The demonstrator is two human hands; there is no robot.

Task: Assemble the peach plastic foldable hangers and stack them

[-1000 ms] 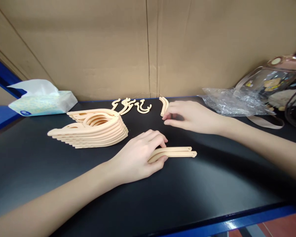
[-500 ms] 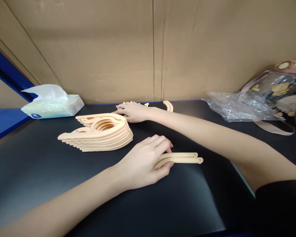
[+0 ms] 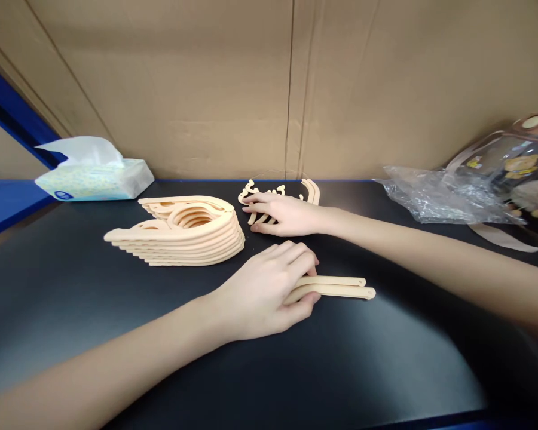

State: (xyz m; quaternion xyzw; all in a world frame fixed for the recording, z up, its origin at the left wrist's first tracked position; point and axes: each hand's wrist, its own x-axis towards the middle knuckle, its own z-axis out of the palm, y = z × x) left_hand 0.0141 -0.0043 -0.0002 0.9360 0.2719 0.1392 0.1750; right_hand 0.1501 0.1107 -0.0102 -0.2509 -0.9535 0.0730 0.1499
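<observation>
My left hand [image 3: 269, 289] is closed around a pair of cream plastic strips [image 3: 341, 286] with small holes at their ends. They lie side by side low over the table, their near part hidden in my palm. Farther back, the fingers of my right hand [image 3: 287, 214] are stretched out and apart over several small cream hook-shaped pieces [image 3: 246, 190]. My fingers partly cover these pieces, and I see none gripped. Left of both hands stands a neat stack of cream plastic folding hangers [image 3: 183, 233]. Two curved cream strips [image 3: 312, 191] lie behind my right wrist.
A tissue pack [image 3: 94, 178] stands at the back left. Crumpled clear plastic [image 3: 443, 194] and a transparent bag [image 3: 520, 161] with a strap lie at the right. Brown cardboard [image 3: 215, 89] walls off the back of the black table [image 3: 251, 382].
My right hand has drawn back to the right from beside the stack, uncovering more hook-shaped pieces. My left hand keeps its hold on the strips. The view has shifted slightly.
</observation>
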